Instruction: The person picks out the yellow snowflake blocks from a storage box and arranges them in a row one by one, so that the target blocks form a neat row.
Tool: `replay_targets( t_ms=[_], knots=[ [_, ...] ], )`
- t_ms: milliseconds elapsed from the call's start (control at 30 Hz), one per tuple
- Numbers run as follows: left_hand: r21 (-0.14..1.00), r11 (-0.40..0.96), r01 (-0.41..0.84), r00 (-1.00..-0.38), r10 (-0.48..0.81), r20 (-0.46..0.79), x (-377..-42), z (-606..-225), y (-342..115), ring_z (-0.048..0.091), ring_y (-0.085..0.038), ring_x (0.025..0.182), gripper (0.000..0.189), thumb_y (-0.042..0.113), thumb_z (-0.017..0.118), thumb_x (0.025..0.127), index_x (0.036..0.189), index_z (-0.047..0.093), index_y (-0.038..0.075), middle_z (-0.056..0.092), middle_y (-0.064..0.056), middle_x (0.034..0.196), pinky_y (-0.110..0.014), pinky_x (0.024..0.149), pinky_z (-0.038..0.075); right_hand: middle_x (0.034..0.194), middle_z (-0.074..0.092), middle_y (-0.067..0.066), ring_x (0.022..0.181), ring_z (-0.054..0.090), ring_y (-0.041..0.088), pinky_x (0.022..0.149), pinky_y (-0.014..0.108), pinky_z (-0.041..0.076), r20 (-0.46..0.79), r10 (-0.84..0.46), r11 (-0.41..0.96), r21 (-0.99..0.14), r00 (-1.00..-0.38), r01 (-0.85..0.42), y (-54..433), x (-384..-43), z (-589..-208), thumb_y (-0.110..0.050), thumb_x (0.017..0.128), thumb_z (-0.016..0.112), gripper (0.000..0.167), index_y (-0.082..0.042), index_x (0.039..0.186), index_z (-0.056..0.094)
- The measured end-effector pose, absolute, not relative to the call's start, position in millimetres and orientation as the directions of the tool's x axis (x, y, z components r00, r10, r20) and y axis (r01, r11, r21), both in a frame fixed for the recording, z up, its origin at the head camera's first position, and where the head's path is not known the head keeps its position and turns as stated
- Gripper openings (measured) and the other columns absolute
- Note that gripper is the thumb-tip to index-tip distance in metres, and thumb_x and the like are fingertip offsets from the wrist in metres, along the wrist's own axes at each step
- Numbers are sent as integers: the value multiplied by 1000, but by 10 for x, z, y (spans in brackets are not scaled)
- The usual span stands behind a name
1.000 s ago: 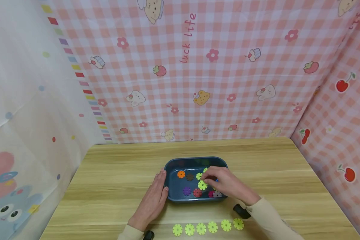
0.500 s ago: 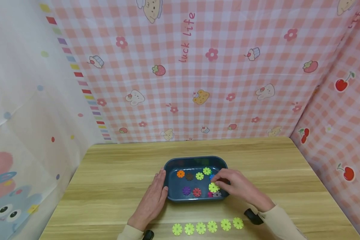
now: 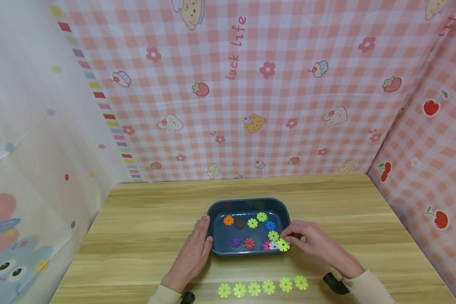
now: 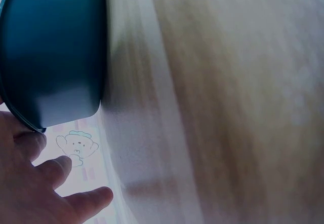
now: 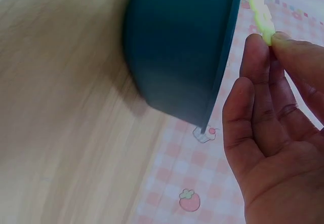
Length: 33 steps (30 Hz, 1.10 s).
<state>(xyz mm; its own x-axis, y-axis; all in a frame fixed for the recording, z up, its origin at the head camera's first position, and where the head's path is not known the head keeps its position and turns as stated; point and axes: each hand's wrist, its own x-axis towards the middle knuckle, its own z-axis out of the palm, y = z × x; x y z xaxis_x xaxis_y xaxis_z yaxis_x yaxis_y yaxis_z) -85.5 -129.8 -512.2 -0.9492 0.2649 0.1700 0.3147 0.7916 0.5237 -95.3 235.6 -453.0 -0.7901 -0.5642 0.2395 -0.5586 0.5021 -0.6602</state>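
A dark blue tray (image 3: 228,207) stands on the wooden table, with several notched plastic discs inside. My right hand (image 3: 319,245) pinches a yellow-green notched disc (image 3: 283,245) between thumb and finger, over the tray's near right corner. The right wrist view shows that disc (image 5: 261,16) edge-on, above the tray's rim. My left hand (image 3: 191,255) lies with straight fingers along the tray's left side. In the left wrist view its fingers (image 4: 53,173) are at the rim of the tray (image 4: 55,46). A row of yellow-green discs (image 3: 254,289) lies on the table in front.
In the tray are an orange disc (image 3: 228,220), a brown disc (image 3: 239,224), a purple disc (image 3: 236,242), a red disc (image 3: 249,243), a blue disc (image 3: 270,225) and more yellow-green ones. Patterned cloth (image 3: 213,105) hangs behind the table (image 3: 156,219) and on both sides.
My right hand has moved right and toward the tray's near right corner, lifting the yellow-green disc from among the others. My left hand has stayed at the tray's left side.
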Motion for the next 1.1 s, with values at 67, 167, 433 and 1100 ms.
replay_targets(
  t_ms=[67, 167, 433, 1100],
  knots=[
    [524, 793, 313, -950, 264, 168, -857, -5122, -1297, 27, -39, 154, 58, 22, 46, 111, 162, 29, -1, 25, -16, 169, -58, 120, 30, 93, 71, -7, 79, 59, 0, 68, 22, 57, 240, -562, 509, -654, -792, -559, 2392, -934, -4539, 2, 93, 73, 16, -11, 101, 77],
    [525, 794, 307, -952, 260, 165, -861, -5119, -1295, 27, -38, 154, 58, 22, 45, 111, 162, 29, -1, 25, -16, 169, -59, 120, 31, 94, 72, -7, 79, 60, 0, 67, 22, 57, 240, -558, 518, -647, -794, -560, 2442, -910, -4554, 2, 93, 73, 17, -12, 101, 77],
    [526, 792, 310, -951, 264, 164, -867, -5111, -1293, 27, -38, 154, 58, 22, 45, 111, 161, 29, -2, 25, -17, 169, -58, 120, 30, 92, 74, -4, 79, 59, -3, 64, 22, 56, 271, -576, 507, -621, -771, -597, 2597, -824, -4622, 4, 91, 74, 17, -10, 99, 77],
    [518, 802, 297, -955, 258, 148, -854, -5120, -1293, 26, -38, 154, 58, 22, 44, 112, 162, 27, -1, 24, -16, 170, -60, 119, 31, 95, 72, -12, 84, 59, -3, 71, 23, 56, 91, -515, 589, -684, -852, -430, 2945, -634, -4873, -3, 95, 72, 14, -15, 99, 77]
  ],
)
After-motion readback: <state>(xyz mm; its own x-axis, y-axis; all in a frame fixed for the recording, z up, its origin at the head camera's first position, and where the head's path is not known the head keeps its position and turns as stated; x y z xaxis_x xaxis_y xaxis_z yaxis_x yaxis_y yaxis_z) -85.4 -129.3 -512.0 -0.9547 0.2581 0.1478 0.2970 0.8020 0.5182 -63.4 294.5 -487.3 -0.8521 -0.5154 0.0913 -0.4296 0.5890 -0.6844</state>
